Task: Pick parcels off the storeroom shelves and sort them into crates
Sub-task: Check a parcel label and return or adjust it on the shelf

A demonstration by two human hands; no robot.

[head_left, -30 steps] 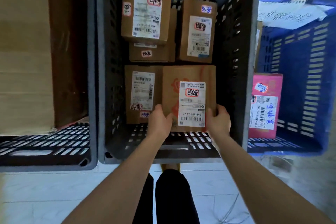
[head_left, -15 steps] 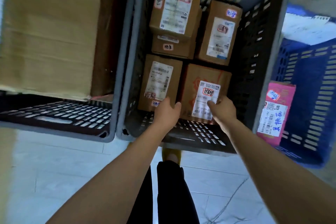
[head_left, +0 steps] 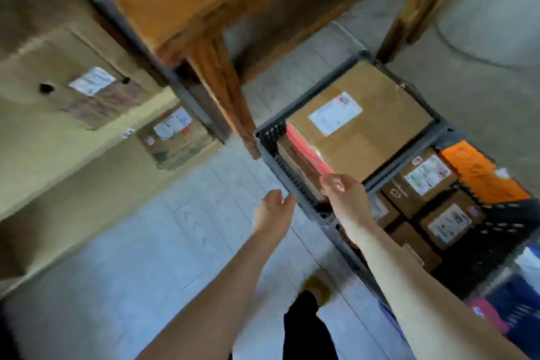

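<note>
**Both hands free over the crates**

We see the left hand (head_left: 273, 212) stretched out above the pale tiled floor (head_left: 146, 242), its fingers released and loosely curled, holding nothing. The right hand (head_left: 346, 197) hangs over the near corner of the grey crate (head_left: 280, 161), fingers likewise slack and grasping nothing; through the blur we cannot tell whether it touches the rim.

The grey crate holds a large cardboard parcel (head_left: 365, 131) with a white label (head_left: 335, 114) on top and a pink strip (head_left: 306, 152) along its near left edge. Just to its right, the black crate (head_left: 511, 219) holds several smaller labelled parcels (head_left: 426, 178) packed side by side, with an orange sheet (head_left: 479, 172) at its far end.

Far left, two labelled cardboard boxes (head_left: 175, 137) stand by the wall. A wooden leg (head_left: 222, 82) stands just left of the grey crate.
</note>
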